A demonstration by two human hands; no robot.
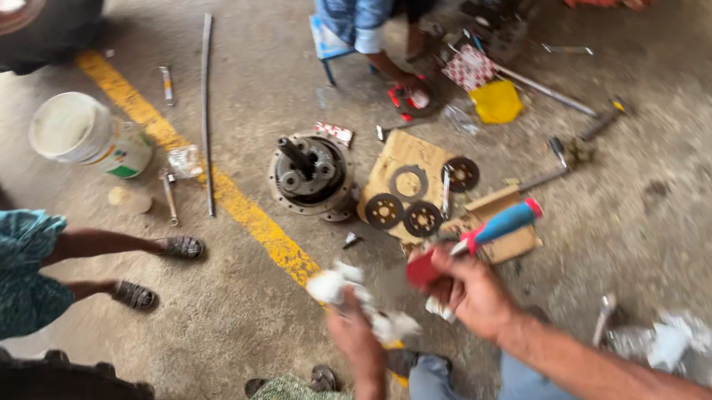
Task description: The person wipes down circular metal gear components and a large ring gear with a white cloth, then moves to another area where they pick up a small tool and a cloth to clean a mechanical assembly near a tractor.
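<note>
Two bare forearms rise from the bottom edge of the head view and meet over the concrete floor (690, 191), low and a little right of centre. The left hand (352, 317) comes up nearly straight, knuckles toward the camera, its fingers curled shut around a crumpled white rag (358, 301) that spills out above and to the right of the fist. The right hand (468, 288) reaches in from the lower right on a slanting forearm, wrist bent inward, fingers wrapped closed around a tool (475, 240) with a blue grip and red ends. Its long axis runs on a diagonal, the far red tip pointing up and right toward a flat piece of cardboard (422, 153), the near red end low and left, just beside the rag. Motion blur hides whether rag and tool touch. Beyond the hands, dark toothed discs (421, 218) lie on the cardboard, and a round metal gear housing (311, 176) with an upright shaft stands just left of it, beside a yellow painted line (233, 200). Another person's sandalled feet (156, 269) stand at the left, near a white bucket (89, 135).
</note>
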